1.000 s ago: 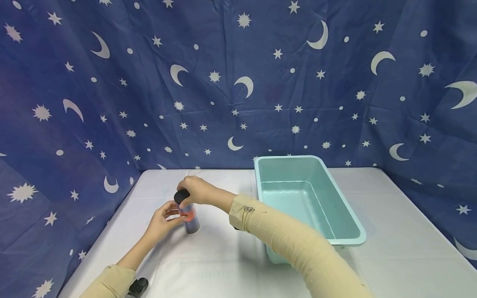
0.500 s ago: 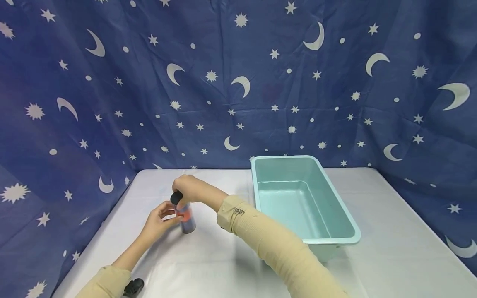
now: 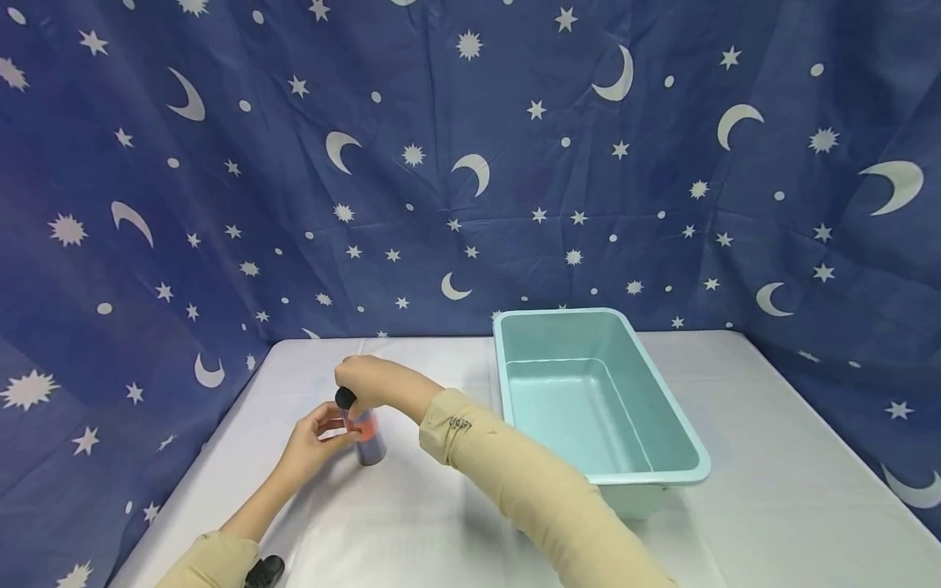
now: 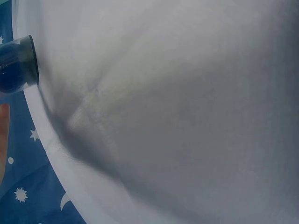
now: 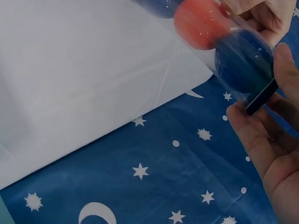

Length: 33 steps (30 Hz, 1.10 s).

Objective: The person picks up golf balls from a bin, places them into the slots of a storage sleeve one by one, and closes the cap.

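Note:
A clear tube (image 3: 371, 448) with a black cap (image 3: 345, 398) stands on the table's left side, slightly tilted in the head view. My left hand (image 3: 310, 441) holds its middle between thumb and fingers. Up at the cap, my right hand (image 3: 378, 382) grips it with curled fingers. Through the clear wall in the right wrist view show an orange ball (image 5: 198, 23) and a dark blue ball (image 5: 243, 60), with my right hand (image 5: 275, 149) around the cap end. The left wrist view catches only the tube's base (image 4: 21, 65) and one fingertip.
A pale teal plastic bin (image 3: 698, 457) stands to the right of the tube, behind my right forearm. Beside my left sleeve lies a small black object (image 3: 266, 570), partly hidden. Blue cloth (image 3: 470, 204) with moons and stars hangs behind the white table (image 3: 772, 457).
My right hand has turned a little on the cap and now covers more of it. The left hand keeps its hold, and the head view has shifted slightly.

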Available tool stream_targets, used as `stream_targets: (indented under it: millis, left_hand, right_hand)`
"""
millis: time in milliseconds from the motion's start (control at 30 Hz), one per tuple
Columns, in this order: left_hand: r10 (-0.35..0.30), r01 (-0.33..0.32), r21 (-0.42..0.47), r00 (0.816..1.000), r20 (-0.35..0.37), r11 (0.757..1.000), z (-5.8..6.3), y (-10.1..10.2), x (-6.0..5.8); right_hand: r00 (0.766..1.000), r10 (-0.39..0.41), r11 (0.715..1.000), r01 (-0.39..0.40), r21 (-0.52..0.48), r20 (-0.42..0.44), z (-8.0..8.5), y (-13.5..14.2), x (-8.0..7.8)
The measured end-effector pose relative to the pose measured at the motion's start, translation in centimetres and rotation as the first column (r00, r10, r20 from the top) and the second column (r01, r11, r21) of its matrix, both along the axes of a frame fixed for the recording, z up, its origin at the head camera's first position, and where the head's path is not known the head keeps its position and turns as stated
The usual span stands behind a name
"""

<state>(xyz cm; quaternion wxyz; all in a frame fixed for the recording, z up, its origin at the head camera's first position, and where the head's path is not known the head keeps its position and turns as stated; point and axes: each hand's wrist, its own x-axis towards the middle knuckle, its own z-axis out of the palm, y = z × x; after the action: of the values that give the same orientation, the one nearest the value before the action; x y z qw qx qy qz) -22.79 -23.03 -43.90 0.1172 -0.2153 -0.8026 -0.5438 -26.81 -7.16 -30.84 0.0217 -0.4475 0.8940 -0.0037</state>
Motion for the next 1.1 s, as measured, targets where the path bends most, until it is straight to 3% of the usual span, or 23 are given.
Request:
stream_targets:
  millis: [100, 200, 333, 467, 533, 667, 767, 900, 1000, 1100]
  left_hand:
    - [-0.001, 0.001, 0.003, 1.000, -0.005, 1.000, 0.0, 0.1, -0.1]
    - [0.038, -0.037, -0.036, 0.999, 0.018, 0.999, 0.6, 0.3, 0.0]
    - [0.107, -0.101, -0.118, 0.993, 0.043, 0.988, 1.6, 0.2, 0.6]
    - [0.156, -0.152, -0.185, 0.988, 0.006, 0.971, 2.8, -0.7, 1.6]
    - [0.173, -0.181, -0.234, 0.983, -0.056, 0.955, 3.5, -1.2, 2.1]
    - [0.159, -0.231, -0.342, 0.961, -0.227, 0.911, 4.5, -1.6, 2.9]
    - [0.098, -0.257, -0.472, 0.937, -0.335, 0.843, 4.9, -1.5, 3.5]
    - [-0.021, -0.245, -0.634, 0.924, -0.381, 0.734, 5.1, -1.2, 4.0]
    - [-0.066, -0.233, -0.669, 0.919, -0.389, 0.705, 5.2, -1.2, 4.1]
    - [-0.075, -0.231, -0.674, 0.917, -0.392, 0.701, 5.2, -1.3, 4.2]
  right_hand:
    - [1.000, -0.015, 1.000, 0.015, 0.021, -0.007, 0.1, -0.1, 0.1]
    - [0.999, -0.034, 0.999, 0.034, -0.008, 0.005, 0.1, 0.3, 0.1]
    - [0.992, -0.046, 0.998, 0.042, 0.039, 0.115, 0.6, 1.5, 0.2]
    - [0.975, -0.037, 0.991, 0.008, 0.136, 0.217, 1.8, 3.1, 0.1]
    - [0.970, -0.043, 0.985, 0.001, 0.174, 0.238, 2.2, 4.1, 0.0]
    - [0.972, -0.019, 0.967, -0.042, 0.252, 0.236, 1.9, 5.7, -0.2]
    - [0.972, 0.021, 0.956, -0.088, 0.280, 0.236, 1.4, 6.2, -0.1]
    - [0.972, 0.055, 0.950, -0.121, 0.288, 0.228, 1.2, 6.4, 0.1]
    - [0.975, 0.065, 0.940, -0.132, 0.314, 0.215, 1.3, 6.3, 0.3]
    - [0.976, 0.066, 0.929, -0.136, 0.345, 0.207, 1.5, 5.8, 0.5]
